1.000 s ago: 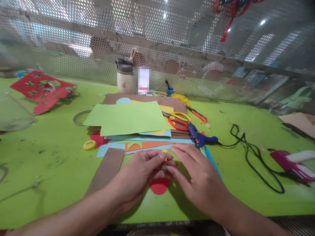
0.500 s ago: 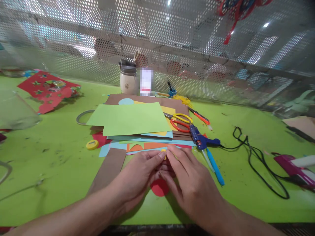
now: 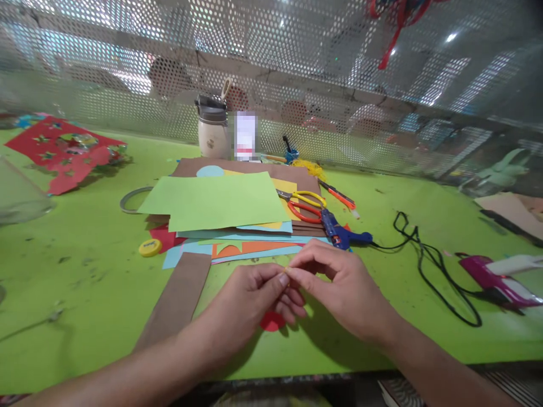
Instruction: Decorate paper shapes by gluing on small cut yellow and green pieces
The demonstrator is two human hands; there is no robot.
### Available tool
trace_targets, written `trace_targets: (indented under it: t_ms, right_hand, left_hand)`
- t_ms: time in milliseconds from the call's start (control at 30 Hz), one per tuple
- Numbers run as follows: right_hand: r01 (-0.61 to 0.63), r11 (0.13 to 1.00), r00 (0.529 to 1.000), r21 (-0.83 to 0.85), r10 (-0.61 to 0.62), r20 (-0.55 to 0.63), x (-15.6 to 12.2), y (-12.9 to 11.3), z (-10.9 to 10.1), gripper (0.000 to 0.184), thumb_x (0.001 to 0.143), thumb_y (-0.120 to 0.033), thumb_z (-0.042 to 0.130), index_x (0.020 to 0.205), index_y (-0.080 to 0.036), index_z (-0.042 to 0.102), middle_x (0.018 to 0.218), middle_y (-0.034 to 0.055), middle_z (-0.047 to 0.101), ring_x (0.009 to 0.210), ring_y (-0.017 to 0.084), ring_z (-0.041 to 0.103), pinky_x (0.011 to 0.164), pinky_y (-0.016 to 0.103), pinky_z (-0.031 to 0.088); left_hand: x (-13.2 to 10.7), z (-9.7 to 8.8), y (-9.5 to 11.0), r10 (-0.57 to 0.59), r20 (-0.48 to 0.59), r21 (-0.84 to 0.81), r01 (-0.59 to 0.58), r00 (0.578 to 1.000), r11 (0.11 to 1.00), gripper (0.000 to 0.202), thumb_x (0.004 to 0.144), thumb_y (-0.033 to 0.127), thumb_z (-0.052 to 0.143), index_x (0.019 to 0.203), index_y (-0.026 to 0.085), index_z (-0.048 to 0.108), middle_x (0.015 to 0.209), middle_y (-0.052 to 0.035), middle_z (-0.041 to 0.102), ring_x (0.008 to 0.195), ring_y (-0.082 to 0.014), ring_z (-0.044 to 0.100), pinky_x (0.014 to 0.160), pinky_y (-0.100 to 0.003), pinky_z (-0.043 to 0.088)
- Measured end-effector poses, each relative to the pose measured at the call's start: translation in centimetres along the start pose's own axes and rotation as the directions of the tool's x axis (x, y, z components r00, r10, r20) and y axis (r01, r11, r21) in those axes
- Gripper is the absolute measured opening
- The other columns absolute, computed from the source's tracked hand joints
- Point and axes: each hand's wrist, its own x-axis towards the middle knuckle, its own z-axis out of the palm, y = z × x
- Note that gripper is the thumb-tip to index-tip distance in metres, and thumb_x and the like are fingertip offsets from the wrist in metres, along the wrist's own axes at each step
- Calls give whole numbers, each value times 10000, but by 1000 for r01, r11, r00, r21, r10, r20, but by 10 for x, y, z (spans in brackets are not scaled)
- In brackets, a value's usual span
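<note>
My left hand (image 3: 248, 305) and my right hand (image 3: 343, 291) meet just above the green table (image 3: 85, 271), fingertips pinched together on a tiny yellow piece (image 3: 285, 271) that barely shows. A red paper disc (image 3: 270, 321) lies under my left fingers. A brown paper strip (image 3: 178, 299) runs along the table left of my left hand. Right behind my hands lies a stack of coloured paper sheets (image 3: 216, 203) with a light green sheet on top.
Scissors (image 3: 303, 204), a blue glue gun (image 3: 339, 233) with a black cord (image 3: 428, 263), and an orange cutter (image 3: 339, 198) lie to the right of the stack. A purple glue gun (image 3: 496, 280) lies far right. A yellow tape roll (image 3: 150, 247), a jar (image 3: 211, 130) and red cut-outs (image 3: 59, 152) are left and behind.
Both hands have lifted slightly off the table and the right hand has curled from lying flat into a pinch on the small yellow piece. The view has shifted a little.
</note>
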Motion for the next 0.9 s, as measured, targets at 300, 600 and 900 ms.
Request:
trace_targets:
  t_ms: [300,600,900]
  right_hand:
    - [-170,924,985,342,150,86,-1,6,-7,123,860,-263,674,772,-180,651,664,-36,590,616,113,536,612,248,454]
    - [-245,818,969,520,197,146,-2,3,-4,209,834,-373,731,777,-188,654,622,-49,574,558,104,516,568,245,443]
    - [-253,754,963,606,138,231,-1,-1,-4,184,894,-328,681,804,-182,615,526,-73,584,470,91,555,551,237,459]
  left_hand:
    - [-3,-2,8,-50,162,-338,103,986,935,321,955,282,496,903,60,721,894,-184,729,773,-219,695,718,-316,547]
    - [-3,0,7,-33,181,-382,102,983,918,343,985,268,493,895,43,735,877,-173,723,776,-200,703,711,-281,559]
    - [-4,1,10,-39,192,-385,112,981,916,292,959,260,557,858,58,743,829,-141,726,735,-178,700,691,-257,552]
